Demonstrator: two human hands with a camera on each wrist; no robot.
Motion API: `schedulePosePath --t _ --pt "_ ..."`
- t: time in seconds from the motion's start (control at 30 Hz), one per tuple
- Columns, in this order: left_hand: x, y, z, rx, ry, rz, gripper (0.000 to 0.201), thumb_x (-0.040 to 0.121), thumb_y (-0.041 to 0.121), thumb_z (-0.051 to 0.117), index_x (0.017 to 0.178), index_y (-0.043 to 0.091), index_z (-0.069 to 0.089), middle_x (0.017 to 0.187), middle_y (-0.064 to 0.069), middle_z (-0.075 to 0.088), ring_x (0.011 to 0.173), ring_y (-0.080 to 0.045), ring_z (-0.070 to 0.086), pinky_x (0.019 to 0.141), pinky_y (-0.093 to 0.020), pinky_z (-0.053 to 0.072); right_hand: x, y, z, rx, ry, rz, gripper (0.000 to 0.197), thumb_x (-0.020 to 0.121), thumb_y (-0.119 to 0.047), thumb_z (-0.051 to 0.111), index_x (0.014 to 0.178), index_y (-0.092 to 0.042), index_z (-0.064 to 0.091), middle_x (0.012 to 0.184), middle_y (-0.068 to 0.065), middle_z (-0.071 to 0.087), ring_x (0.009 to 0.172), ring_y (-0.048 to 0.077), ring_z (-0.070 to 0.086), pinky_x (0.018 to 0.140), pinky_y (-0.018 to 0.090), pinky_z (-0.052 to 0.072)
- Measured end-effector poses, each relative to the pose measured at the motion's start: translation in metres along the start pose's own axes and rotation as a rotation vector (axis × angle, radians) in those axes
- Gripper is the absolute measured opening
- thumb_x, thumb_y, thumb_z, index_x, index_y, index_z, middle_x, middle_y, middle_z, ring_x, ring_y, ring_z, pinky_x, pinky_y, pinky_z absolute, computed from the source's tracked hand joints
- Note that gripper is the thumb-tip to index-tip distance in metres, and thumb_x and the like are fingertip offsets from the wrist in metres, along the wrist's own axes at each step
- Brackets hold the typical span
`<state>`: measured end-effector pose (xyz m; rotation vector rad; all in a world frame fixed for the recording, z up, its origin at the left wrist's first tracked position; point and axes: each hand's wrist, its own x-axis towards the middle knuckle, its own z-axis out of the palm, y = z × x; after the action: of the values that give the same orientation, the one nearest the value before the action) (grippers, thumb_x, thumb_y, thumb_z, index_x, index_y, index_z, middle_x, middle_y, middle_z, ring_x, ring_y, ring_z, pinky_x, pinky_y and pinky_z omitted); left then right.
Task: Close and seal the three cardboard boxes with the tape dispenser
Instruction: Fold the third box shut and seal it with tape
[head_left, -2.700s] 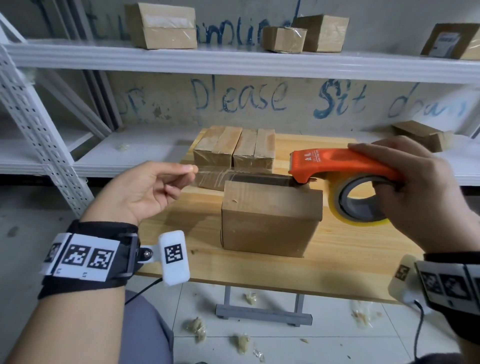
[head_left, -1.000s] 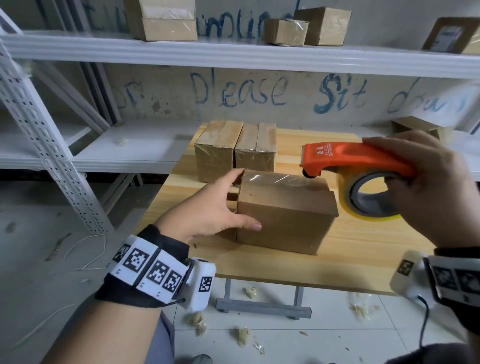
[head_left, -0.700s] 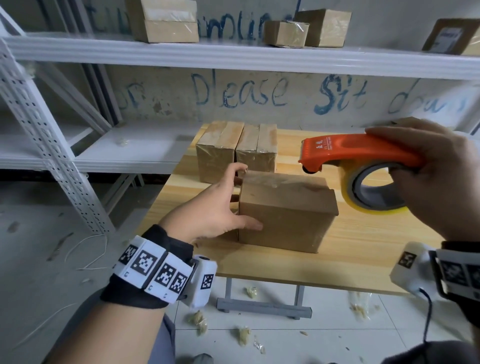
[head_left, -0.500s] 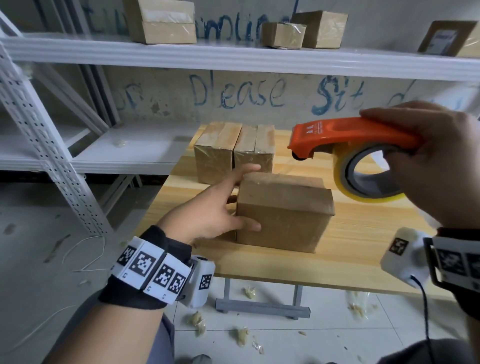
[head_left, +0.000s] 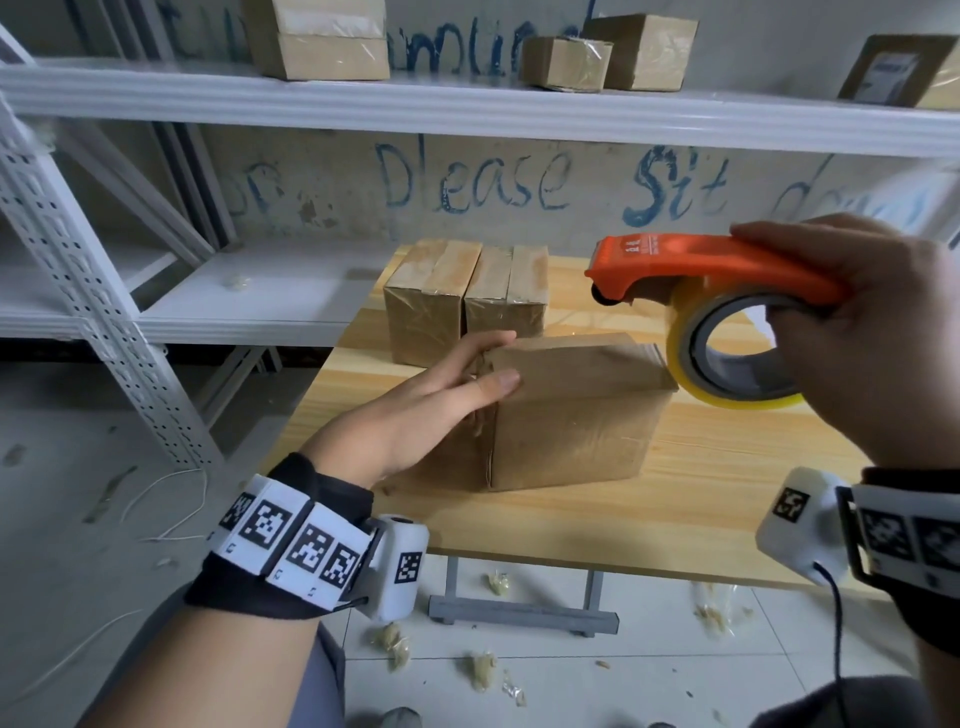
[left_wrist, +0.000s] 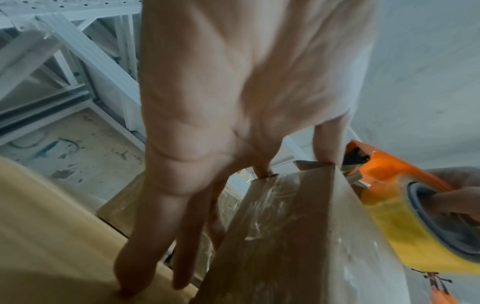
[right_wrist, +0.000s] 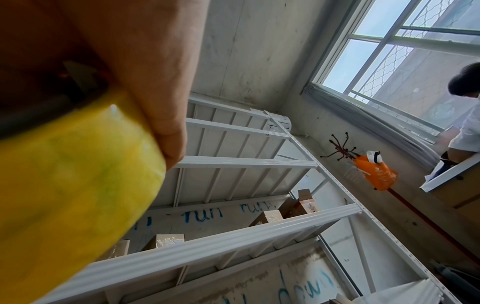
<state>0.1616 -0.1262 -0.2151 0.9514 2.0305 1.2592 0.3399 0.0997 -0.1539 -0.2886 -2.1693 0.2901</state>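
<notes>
A closed cardboard box (head_left: 571, 415) stands near the front of the wooden table (head_left: 727, 493), with clear tape shining on its top and left side. My left hand (head_left: 467, 374) lies against its left face, fingers straight and thumb on the upper front edge; in the left wrist view the left hand (left_wrist: 233, 102) spans the box (left_wrist: 298, 236) corner. My right hand (head_left: 857, 322) grips the orange tape dispenser (head_left: 691, 265) with its yellow tape roll (head_left: 727, 353), held in the air just above the box's right rear corner. Two taped boxes (head_left: 431, 306) (head_left: 506, 301) stand side by side behind.
White metal shelving (head_left: 467, 109) runs behind and left of the table and carries more cardboard boxes (head_left: 322, 41). Crumpled tape scraps (head_left: 483, 670) litter the tiled floor under the table. A person (right_wrist: 465, 115) stands by a window in the right wrist view.
My left hand let go of the stretched tape end and came down against the box's left side. The dispenser rose off the box top and now hangs up to the right.
</notes>
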Motion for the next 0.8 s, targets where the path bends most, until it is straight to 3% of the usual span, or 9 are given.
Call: schedulePosePath --t 0.1,0.2,0.3,0.5,0.67,0.73,0.8 --pt "0.002 0.004 0.004 -0.07 0.038 -0.004 0.032 0.1 0.041 0.052 0.13 0.054 0.05 0.125 0.024 0.055 0.116 0.001 0.051 0.088 -0.025 0.035 -0.002 0.001 0.0 0.019 0.001 0.007 0.062 0.071 0.015 0.057 0.122 -0.016 0.07 0.109 0.002 0.067 0.101 0.014 0.06 0.091 0.015 0.044" --pt "0.004 0.01 0.011 -0.113 0.063 -0.011 0.032 0.103 0.025 0.047 0.129 0.042 0.053 0.119 0.025 0.055 0.106 0.001 0.051 0.078 -0.025 0.035 -0.003 -0.002 0.002 0.038 0.02 0.009 0.061 0.072 0.014 0.058 0.122 -0.017 0.07 0.11 0.002 0.068 0.1 0.009 0.057 0.089 0.009 0.042" --pt "0.006 0.014 0.015 -0.13 0.078 -0.017 0.031 0.104 0.021 0.043 0.128 0.037 0.054 0.116 0.023 0.054 0.099 0.001 0.051 0.075 -0.025 0.035 -0.002 -0.006 0.004 0.056 0.033 0.016 0.06 0.073 0.014 0.059 0.124 -0.017 0.07 0.111 0.004 0.068 0.1 0.009 0.057 0.087 0.006 0.04" --pt "0.005 0.015 0.014 -0.124 0.063 -0.018 0.031 0.104 0.021 0.044 0.128 0.038 0.054 0.119 0.026 0.049 0.103 0.004 0.045 0.077 -0.025 0.033 -0.002 -0.017 0.009 0.061 0.062 0.03 0.06 0.073 0.012 0.057 0.124 -0.017 0.07 0.108 0.004 0.067 0.095 0.012 0.058 0.082 0.006 0.039" --pt "0.004 0.014 0.011 -0.129 0.058 -0.011 0.036 0.104 0.018 0.045 0.133 0.038 0.054 0.114 0.029 0.051 0.101 0.009 0.046 0.078 -0.021 0.032 -0.005 -0.003 0.004 0.029 0.038 0.017 0.062 0.072 0.015 0.058 0.124 -0.017 0.069 0.109 -0.001 0.064 0.1 0.008 0.055 0.087 0.005 0.038" --pt "0.003 0.013 0.011 -0.121 0.045 -0.006 0.037 0.104 0.018 0.044 0.134 0.038 0.053 0.118 0.022 0.056 0.102 0.008 0.049 0.079 -0.02 0.032 -0.01 0.01 0.001 0.024 0.012 0.01 0.064 0.068 0.017 0.057 0.122 -0.015 0.07 0.109 -0.001 0.064 0.102 0.01 0.056 0.092 0.01 0.04" --pt "0.002 0.013 0.01 -0.099 0.026 -0.011 0.038 0.104 0.02 0.044 0.134 0.043 0.052 0.126 0.01 0.057 0.11 -0.001 0.052 0.081 -0.023 0.031 -0.019 0.02 0.0 0.013 -0.033 0.013 0.065 0.065 0.017 0.056 0.121 -0.013 0.07 0.107 -0.002 0.061 0.1 0.005 0.053 0.09 0.009 0.039"
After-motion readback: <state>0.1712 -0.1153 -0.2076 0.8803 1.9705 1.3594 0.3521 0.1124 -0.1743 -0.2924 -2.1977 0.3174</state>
